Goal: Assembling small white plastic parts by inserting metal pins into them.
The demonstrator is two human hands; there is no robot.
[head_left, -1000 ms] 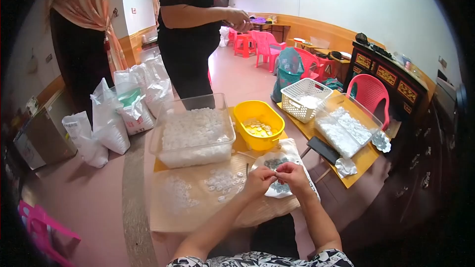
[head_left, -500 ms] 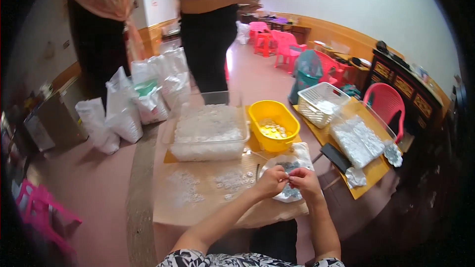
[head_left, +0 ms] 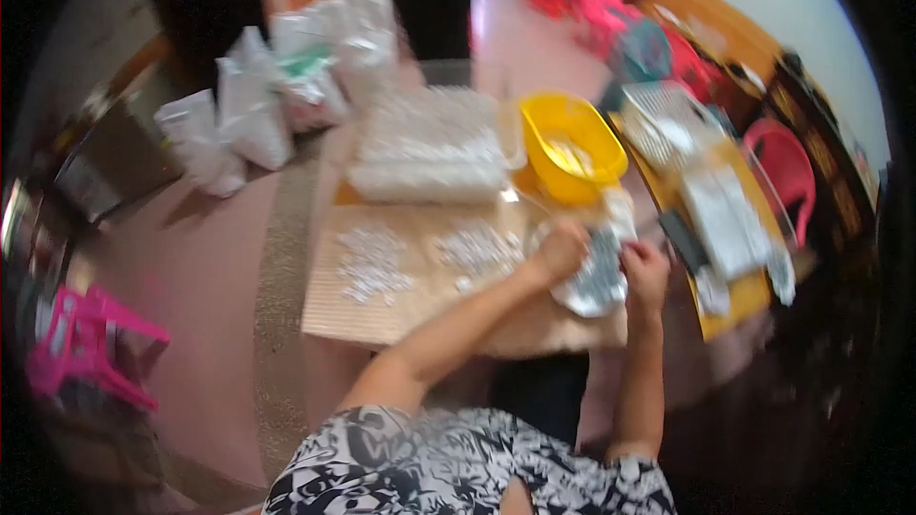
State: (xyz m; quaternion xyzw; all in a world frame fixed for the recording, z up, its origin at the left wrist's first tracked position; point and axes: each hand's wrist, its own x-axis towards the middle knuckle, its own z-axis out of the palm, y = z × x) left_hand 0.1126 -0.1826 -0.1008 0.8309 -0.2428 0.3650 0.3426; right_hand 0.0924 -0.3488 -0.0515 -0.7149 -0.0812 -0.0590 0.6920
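My left hand (head_left: 563, 253) is closed at the left edge of a white plate (head_left: 601, 307) that bears a heap of small grey pieces (head_left: 599, 265). Over the plate's right side, my right hand (head_left: 646, 272) has thumb and fingertips pinched together. The picture is smeared, so whatever either hand holds is too small to make out. Left of the hands, two loose groups of small white pieces, one nearer (head_left: 477, 250) and one farther left (head_left: 372, 265), lie on the tan table cover (head_left: 429, 315). A yellow tub (head_left: 599, 181) with some pieces inside stands just beyond the plate.
Behind the white pieces stands a clear plastic bin (head_left: 429, 181) full of whitish pieces. To the right, a low board (head_left: 711, 329) carries a white basket (head_left: 668, 124), a silvery package (head_left: 725, 219) and a dark flat object (head_left: 680, 238). White sacks (head_left: 253, 114) and a pink stool (head_left: 91, 343) are at left.
My hands, together over the plate before, have moved apart, the left to the plate's left and the right to its right. The whole view has tilted downward and blurred.
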